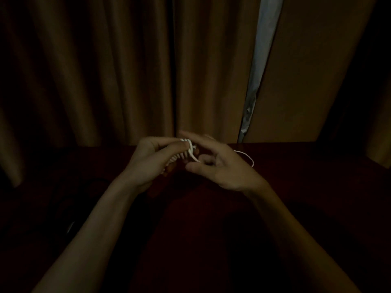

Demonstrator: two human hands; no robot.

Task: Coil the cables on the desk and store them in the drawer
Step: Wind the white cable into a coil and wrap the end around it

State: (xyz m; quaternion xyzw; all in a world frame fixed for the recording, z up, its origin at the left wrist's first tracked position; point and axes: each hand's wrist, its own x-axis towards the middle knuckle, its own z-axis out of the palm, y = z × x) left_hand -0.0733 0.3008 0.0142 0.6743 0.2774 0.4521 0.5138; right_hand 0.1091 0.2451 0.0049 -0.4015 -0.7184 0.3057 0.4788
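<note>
Dim shot, both hands working close together above the far edge of the dark red desk [296,176]. Left hand [148,161] is gripping a white cable [182,154], which is sitting as a tight row of loops wound round its fingers, thumb pressing on top of the bundle near the upper end. Right hand [222,166] is meeting it from the right, nearly touching. Its index finger is reaching out over the top of the coil and its other fingers are curling inward. One free strand is leaving the coil and running in between the right thumb and the curled fingers. The exact pinch point is lost in shadow. The loose tail [248,157] is coming out on the far side of the right hand and arcing down toward the desk. So the cable is staying up in the hands, only the tail possibly reaching the surface, contact too dark to tell. Both forearms are bare and angling in from the bottom corners. Brown curtains [105,70] are hanging behind the desk, with a pale strip [258,60] showing through a gap right of centre. Something dark and looped [95,182] is lying on the desk at left, too dark to identify.
</note>
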